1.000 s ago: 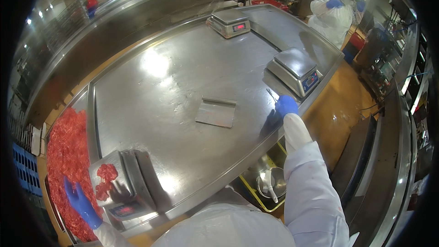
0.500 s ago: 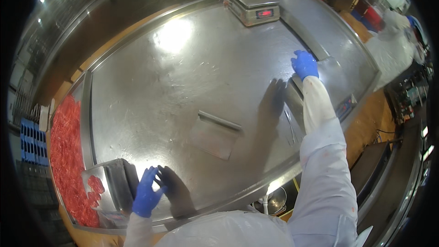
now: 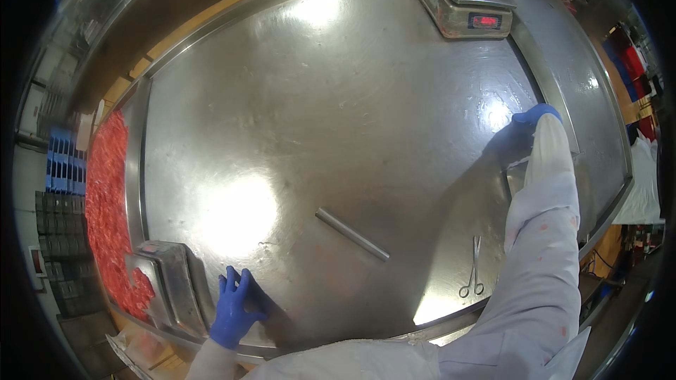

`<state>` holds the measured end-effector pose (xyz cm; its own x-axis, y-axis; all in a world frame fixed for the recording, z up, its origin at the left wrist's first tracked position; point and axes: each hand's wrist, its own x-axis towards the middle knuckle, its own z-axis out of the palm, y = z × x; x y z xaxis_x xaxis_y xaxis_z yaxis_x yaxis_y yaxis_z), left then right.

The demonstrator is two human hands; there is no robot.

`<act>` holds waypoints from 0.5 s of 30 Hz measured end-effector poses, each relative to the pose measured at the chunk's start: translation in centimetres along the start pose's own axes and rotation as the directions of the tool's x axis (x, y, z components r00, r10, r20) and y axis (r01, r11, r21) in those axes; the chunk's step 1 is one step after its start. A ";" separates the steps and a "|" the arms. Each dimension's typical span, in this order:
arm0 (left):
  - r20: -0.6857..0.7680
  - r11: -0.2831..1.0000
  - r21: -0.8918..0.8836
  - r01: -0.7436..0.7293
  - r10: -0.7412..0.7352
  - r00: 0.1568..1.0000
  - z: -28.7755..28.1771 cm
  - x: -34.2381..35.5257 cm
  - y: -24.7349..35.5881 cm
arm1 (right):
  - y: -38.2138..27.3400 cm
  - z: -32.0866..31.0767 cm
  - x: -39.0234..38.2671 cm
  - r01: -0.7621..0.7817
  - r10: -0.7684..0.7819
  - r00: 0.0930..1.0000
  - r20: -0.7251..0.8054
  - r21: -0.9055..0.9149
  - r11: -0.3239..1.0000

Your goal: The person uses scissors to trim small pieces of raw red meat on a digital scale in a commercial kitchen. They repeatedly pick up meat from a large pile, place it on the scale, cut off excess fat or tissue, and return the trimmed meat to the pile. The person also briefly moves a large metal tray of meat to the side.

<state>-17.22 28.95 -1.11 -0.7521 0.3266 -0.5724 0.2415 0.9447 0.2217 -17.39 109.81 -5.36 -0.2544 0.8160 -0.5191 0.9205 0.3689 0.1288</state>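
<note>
My left hand (image 3: 236,313), in a blue glove, is at the near left with its fingers spread and nothing in them. Beside it stands a low metal scale (image 3: 184,288), with a clump of red ground meat (image 3: 143,286) on its plate. My right hand (image 3: 541,112), gloved in blue too, reaches out at the right by the end of the metal divider (image 3: 539,63). Sleeve and wrist hide most of its fingers. Between the hands lies a bench scraper (image 3: 352,234) with a tube-like handle. Scissors (image 3: 475,267) lie nearer my right forearm.
A steel table (image 3: 317,119) with a raised rim spreads before me. Ground meat (image 3: 105,204) fills the trough at its left end. Another scale (image 3: 465,7) with a lit red display stands at the far right. My right forearm partly covers a metal thing (image 3: 516,176).
My view has shifted, so the table sits differently. The right hand's fingers, spread earlier, are now mostly out of sight. The scissors show fully beside the forearm. My left hand is still empty.
</note>
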 end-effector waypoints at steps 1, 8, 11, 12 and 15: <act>-0.006 1.000 -0.014 0.005 -0.005 1.000 0.3 -0.2 -0.1 | -0.1 -0.5 -0.1 0.012 -0.012 1.000 0.008 0.034 0.999; -0.040 0.998 -0.014 -0.057 0.057 0.998 0.4 0.3 -0.8 | -1.0 -2.5 1.4 -0.016 0.017 1.000 0.013 -0.072 0.997; -0.024 1.000 -0.025 -0.009 0.008 1.000 0.4 0.2 -0.7 | -1.0 -2.2 1.9 -0.031 0.032 0.999 0.005 -0.104 0.994; -0.021 1.000 -0.024 -0.005 0.005 1.000 0.4 0.1 -0.7 | -1.1 -2.2 2.0 -0.036 0.036 0.999 0.002 -0.116 0.993; -0.028 1.000 -0.006 -0.010 0.010 1.000 -0.1 0.1 -0.1 | -1.4 -2.0 2.3 -0.043 0.043 0.999 -0.005 -0.133 0.990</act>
<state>-17.35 28.90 -1.08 -0.7667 0.3347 -0.5479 0.2448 0.9413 0.2324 -19.89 112.02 -5.06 -0.2159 0.8333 -0.5089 0.8832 0.3889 0.2621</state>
